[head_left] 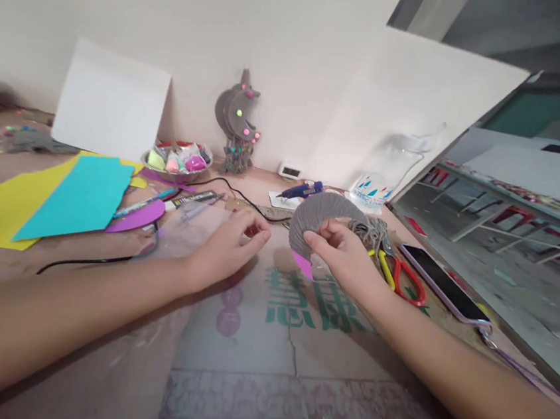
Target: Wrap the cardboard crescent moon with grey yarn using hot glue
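My right hand (pixel 339 246) pinches a curved shape wound with grey yarn (pixel 322 215), above the table right of centre. A purple piece (pixel 303 264) shows bare at the lower left end of that shape. To the left, my left hand (pixel 234 241) hangs over the table with thumb and fingertips drawn together; anything between them is too small to make out. Loose grey yarn (pixel 370 232) lies behind my right hand, beside scissors (pixel 405 279) with red and yellow handles.
Yellow (pixel 15 198) and blue sheets (pixel 79 195) lie at left, near a bowl of coloured clay packs (pixel 177 162). A blue glue gun (pixel 300 190), a clear jug (pixel 387 171) and a decorated grey moon (pixel 237 115) stand behind. At right is a phone (pixel 445 283).
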A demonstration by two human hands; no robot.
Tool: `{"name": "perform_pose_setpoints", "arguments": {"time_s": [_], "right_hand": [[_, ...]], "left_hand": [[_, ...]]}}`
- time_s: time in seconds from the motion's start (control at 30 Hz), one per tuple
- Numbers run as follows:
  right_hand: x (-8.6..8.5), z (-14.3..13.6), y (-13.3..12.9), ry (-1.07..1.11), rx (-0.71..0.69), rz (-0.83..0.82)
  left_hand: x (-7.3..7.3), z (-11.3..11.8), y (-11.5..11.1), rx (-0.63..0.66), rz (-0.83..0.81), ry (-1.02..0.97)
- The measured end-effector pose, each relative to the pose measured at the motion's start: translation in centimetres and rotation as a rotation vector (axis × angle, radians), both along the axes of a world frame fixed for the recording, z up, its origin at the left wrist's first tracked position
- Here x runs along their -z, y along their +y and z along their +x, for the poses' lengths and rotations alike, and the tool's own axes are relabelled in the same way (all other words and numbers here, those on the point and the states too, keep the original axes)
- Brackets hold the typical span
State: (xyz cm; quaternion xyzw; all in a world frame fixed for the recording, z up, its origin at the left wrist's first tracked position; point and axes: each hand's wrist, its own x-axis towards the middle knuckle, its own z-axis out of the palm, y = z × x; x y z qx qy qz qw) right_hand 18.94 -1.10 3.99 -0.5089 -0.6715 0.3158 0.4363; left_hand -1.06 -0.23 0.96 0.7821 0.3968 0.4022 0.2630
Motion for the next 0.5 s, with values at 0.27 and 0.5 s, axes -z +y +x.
{"name": "perform_pose_setpoints", "arguments": {"time_s": [0.27,0.5], "right_hand": [[1.7,-0.5,0.0,0.036,-0.149,-0.124],[2.1,-0.7,-0.4,0.093,-0.236,-0.072]], "left_hand": [[-0.3,0.2,-0.3,0.193,-0.093,-0.015],[-0.2,0.0,0.2,0.102,-0.260,-0.079]]}}
